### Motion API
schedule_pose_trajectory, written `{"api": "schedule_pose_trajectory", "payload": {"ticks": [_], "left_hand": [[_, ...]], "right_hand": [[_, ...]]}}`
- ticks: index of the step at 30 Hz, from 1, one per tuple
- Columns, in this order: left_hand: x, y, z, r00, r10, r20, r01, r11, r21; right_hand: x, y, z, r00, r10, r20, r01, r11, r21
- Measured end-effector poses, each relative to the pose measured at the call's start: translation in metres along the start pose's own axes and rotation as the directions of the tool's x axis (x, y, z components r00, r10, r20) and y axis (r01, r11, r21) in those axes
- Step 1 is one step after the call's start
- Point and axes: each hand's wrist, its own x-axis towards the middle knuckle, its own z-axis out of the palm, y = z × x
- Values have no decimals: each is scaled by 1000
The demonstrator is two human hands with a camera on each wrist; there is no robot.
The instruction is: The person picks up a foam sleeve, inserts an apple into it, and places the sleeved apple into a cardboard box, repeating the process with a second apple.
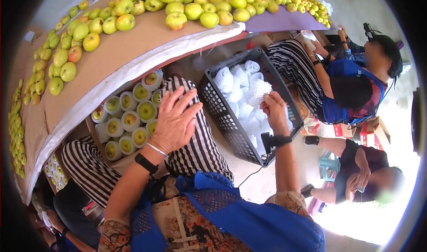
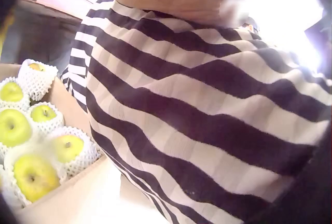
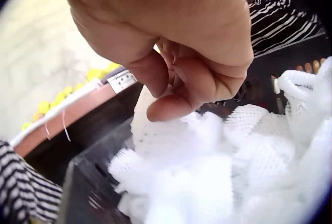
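Observation:
My right hand [image 1: 275, 112] pinches a white foam fruit net [image 1: 258, 92] between thumb and fingers over the dark plastic crate [image 1: 221, 120]. In the right wrist view the thumb and curled fingers hold the edge of that net [image 3: 150, 125], with more nets bunched below. My left hand [image 1: 175, 125] rests on the striped trouser leg [image 1: 195, 156] at the knee, fingers spread and holding nothing. Left of that knee stands a cardboard box [image 2: 67, 190] of green-yellow apples [image 1: 147, 111], each in a white foam net. Only the heel of the left hand shows in the left wrist view.
A cardboard-covered table [image 1: 95, 63] with a pale padded edge carries many loose apples [image 1: 193, 11] beyond the box. At the right sits a person in a blue vest [image 1: 344, 67]; another person [image 1: 362, 169] sits lower right. Red boxes [image 1: 368, 134] stand behind the crate.

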Motion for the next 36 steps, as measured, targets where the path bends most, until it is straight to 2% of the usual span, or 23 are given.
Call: {"api": "schedule_pose_trajectory", "payload": {"ticks": [2,4,6,8,11,14,15,18,22,25,28,32,36], "left_hand": [[3,2,-1,1000,-11,-8,10,999,-49],[2,1,-8,999,-32,-30,24,969,-245],[4,9,-25,974,-186,-129,106,879,-465],[-7,17,-30,905,-422,-50,272,668,-693],[-18,30,-56,863,-497,-95,291,641,-710],[-32,27,-70,876,-403,-265,199,802,-563],[-37,27,-73,859,-451,-242,244,776,-582],[-49,20,-82,845,-333,-420,180,915,-362],[-68,13,-91,828,-325,-458,183,927,-328],[-80,8,-91,827,-420,-373,222,854,-470],[-91,1,-90,792,-552,-261,290,716,-635],[-103,-4,-89,761,-625,-176,274,554,-786],[-113,-10,-80,756,-624,-197,277,577,-768]], "right_hand": [[-15,-13,26,990,-47,133,37,996,78],[-36,-30,61,984,-67,167,55,995,78],[-56,-43,92,975,-67,213,45,993,105],[-72,-48,118,962,-50,268,11,990,143],[-92,-55,151,920,-65,388,8,989,147],[-106,-56,177,889,-88,449,31,990,134],[-110,-57,183,880,-92,466,37,991,125],[-116,-54,197,854,-91,512,39,993,111],[-124,-55,213,851,-54,522,15,997,78],[-131,-53,226,833,-27,553,-22,996,82],[-136,-54,237,803,-29,595,7,999,40],[-135,-48,245,773,-26,634,34,999,0],[-140,-43,254,740,-49,671,108,993,-47]]}}
